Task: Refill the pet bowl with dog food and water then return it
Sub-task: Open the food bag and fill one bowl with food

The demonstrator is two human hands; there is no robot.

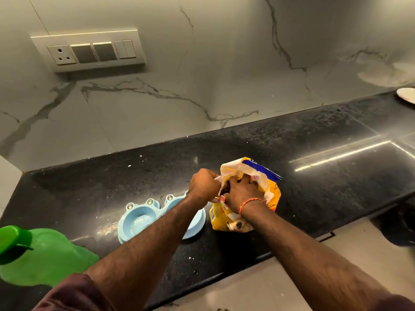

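here the left hand (203, 185) is clenched on the left edge of the yellow dog food bag's (265, 198) torn mouth, pinching the pale inner lining and pulling it aside. the right hand (241, 193) is pushed into the opening with its fingers curled down inside, so whether it grips any kibble cannot be told; an orange thread bracelet (250, 203) circles that wrist. dark brown pieces show in the gap between the two hands. the bag stands on the black counter (325, 176), slumped a little, its blue-trimmed top flap raised toward the wall.

just to the left of the bag, touching or nearly touching it, sits the light blue pet bowl (139, 218), a double dish with frog-eye knobs along its far rim. its left basin holds a thin film of something wet or pale; the right basin is mostly hidden under the left forearm. farther left, at the counter's near corner, stands a green plastic container (45, 257) with a round green lid. small white specks dot the counter. behind, a switch panel (89, 50) is set in the marble-patterned wall, and a white plate (406, 94) lies at the far right end.
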